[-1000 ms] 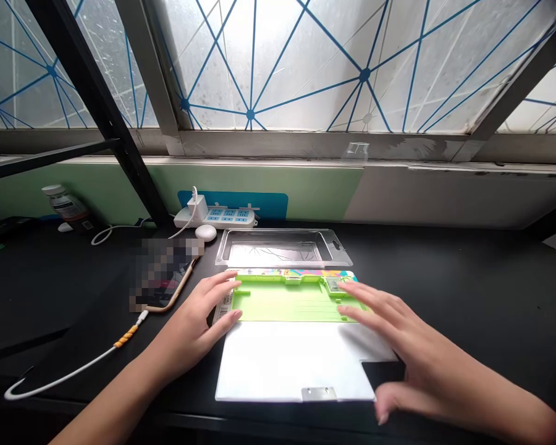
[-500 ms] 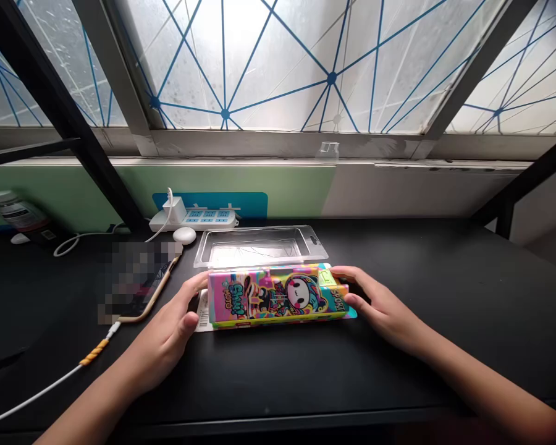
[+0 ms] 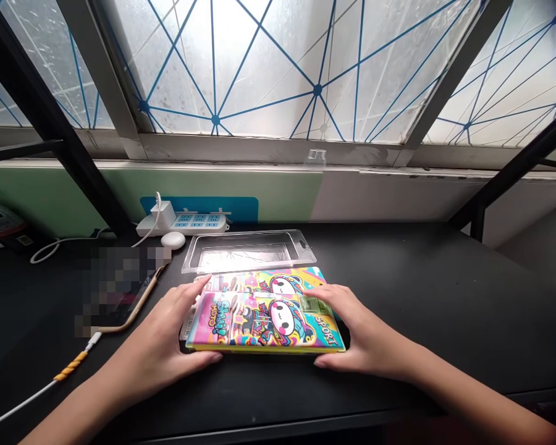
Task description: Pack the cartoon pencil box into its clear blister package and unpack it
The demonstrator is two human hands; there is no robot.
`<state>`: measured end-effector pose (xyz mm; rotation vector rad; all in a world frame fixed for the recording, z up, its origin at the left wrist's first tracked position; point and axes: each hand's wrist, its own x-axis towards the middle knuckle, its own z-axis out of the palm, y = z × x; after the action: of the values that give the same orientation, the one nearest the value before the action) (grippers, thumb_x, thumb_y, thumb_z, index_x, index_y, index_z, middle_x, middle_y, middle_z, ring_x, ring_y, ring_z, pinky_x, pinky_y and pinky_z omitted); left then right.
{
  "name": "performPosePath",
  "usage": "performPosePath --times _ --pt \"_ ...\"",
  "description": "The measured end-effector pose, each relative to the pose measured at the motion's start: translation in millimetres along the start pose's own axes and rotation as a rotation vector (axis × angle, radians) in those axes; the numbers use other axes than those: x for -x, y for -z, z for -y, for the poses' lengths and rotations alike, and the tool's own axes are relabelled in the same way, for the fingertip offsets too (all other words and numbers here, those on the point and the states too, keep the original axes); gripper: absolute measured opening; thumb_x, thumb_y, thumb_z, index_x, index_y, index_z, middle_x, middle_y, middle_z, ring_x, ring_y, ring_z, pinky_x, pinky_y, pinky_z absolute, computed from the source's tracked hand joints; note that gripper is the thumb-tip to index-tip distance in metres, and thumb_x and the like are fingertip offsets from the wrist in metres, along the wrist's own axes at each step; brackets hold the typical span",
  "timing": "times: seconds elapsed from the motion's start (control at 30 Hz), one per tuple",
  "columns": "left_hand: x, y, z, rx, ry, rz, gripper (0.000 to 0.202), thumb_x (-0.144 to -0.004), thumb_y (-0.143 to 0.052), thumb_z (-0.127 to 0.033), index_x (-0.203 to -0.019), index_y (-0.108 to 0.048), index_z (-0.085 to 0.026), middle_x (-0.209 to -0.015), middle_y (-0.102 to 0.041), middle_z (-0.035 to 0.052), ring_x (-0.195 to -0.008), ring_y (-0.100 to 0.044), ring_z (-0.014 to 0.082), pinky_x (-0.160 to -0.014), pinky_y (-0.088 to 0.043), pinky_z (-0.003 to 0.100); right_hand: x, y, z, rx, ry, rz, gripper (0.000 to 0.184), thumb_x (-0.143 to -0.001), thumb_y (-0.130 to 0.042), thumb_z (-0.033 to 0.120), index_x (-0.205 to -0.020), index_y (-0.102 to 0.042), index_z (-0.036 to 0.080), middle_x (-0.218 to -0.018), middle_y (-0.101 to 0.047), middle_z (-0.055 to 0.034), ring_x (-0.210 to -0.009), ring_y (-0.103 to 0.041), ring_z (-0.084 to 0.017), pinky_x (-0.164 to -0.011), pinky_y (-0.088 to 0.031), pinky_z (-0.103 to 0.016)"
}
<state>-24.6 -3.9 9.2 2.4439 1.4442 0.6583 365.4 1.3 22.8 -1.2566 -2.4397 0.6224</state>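
A colourful cartoon-printed pencil case (image 3: 264, 321) lies closed on the black desk (image 3: 421, 296), resting partly on a matching printed card (image 3: 269, 279). My left hand (image 3: 167, 343) grips its left end, fingers curled round the edge. My right hand (image 3: 359, 334) holds its right end near the word SPORT, fingers wrapped on the side. A clear plastic blister tray (image 3: 248, 250) lies just behind the case.
A phone (image 3: 120, 284) with a white charging cable (image 3: 37, 386) lies at the left. A white power strip (image 3: 185, 221) with a plugged charger and a small white round object (image 3: 173, 240) sit by the wall. Black frame bars slant at both sides under the window.
The case was open, showing a green inside and white lid; the lid swung shut, stood on edge, and now lies flat and nearer to me with both hands on its ends.
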Motion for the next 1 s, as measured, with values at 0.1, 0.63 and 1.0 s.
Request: performPosePath --times 0.1,0.63,1.0 --pt "-11.1 21.1 -2.0 -0.060 -0.085 -0.009 0.093 -0.080 -0.077 -0.056 -0.157 -0.027 -0.039 -0.149 -0.050 0.0096 -0.133 -0.052 0.0372 -0.107 -0.050 0.048 -10.6 16.0 4.6 -0.042 0.061 -0.057 0.082 -0.073 -0.084 0.045 -0.143 -0.046 0.025 -0.141 -0.056 -0.0163 -0.133 -0.051 -0.037 -0.108 -0.047 -0.053" --pt "-98.5 18.7 35.4 -0.029 0.241 0.044 0.083 -0.093 -0.052 -0.056 -0.159 -0.030 -0.011 -0.157 -0.038 0.0215 -0.148 -0.030 0.0408 -0.119 -0.031 0.057 -139.1 10.0 -51.4 -0.142 0.207 -0.187 0.052 -0.090 -0.070 0.045 -0.135 -0.056 0.023 -0.151 -0.049 -0.0149 -0.143 -0.043 -0.031 -0.115 -0.038 -0.053" --pt "-100.1 -7.4 3.8 -0.332 0.078 -0.057 0.061 -0.104 -0.037 -0.053 -0.153 -0.044 -0.016 -0.165 -0.032 0.0190 -0.152 -0.029 0.0362 -0.118 -0.031 0.059 -114.4 0.8 -16.6 0.417 0.428 -0.418 0.028 -0.097 -0.058 0.035 -0.121 -0.067 0.025 -0.131 -0.067 -0.0142 -0.122 -0.060 -0.033 -0.108 -0.040 -0.060"
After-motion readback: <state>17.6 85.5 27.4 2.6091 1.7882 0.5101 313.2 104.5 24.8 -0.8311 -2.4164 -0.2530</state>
